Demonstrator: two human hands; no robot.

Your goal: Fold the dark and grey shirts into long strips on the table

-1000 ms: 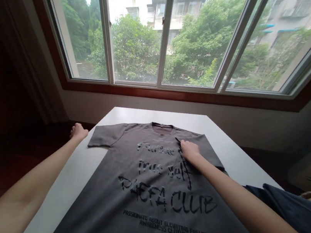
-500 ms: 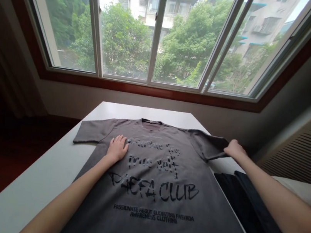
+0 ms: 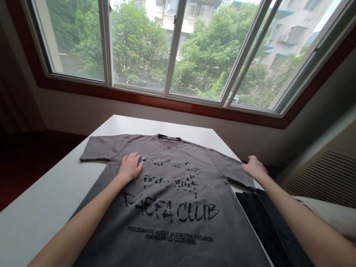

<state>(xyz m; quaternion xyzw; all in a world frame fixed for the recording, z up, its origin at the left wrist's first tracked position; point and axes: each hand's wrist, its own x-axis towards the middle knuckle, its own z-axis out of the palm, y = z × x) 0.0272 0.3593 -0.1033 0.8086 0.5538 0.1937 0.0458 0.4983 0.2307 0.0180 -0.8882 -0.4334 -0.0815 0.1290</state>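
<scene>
A dark grey T-shirt (image 3: 159, 255) with black lettering lies front up on the white table (image 3: 30, 200), its collar toward the window. On the left chest of the shirt my left hand (image 3: 130, 166) rests flat, fingers stretched out. My right hand (image 3: 256, 167) is at the upper edge of the right sleeve (image 3: 234, 171), its fingers loosely apart and not gripping the cloth. Whether its fingertips touch the sleeve is hard to tell. That sleeve lies out past the table's right edge, while the left sleeve (image 3: 104, 147) is spread on the tabletop.
Dark folded cloth (image 3: 271, 227) lies along the table's right side, with a pale cushion-like thing (image 3: 326, 216) behind it. A slatted panel (image 3: 352, 177) stands at the right. Beyond the table are a wall and a wide window (image 3: 172, 61); a curtain (image 3: 1, 80) hangs at left.
My right hand has let go of the right sleeve and moved a little left; the sleeve, pulled out before, now lies flatter. My left hand stays on the shirt. The view has shifted slightly.
</scene>
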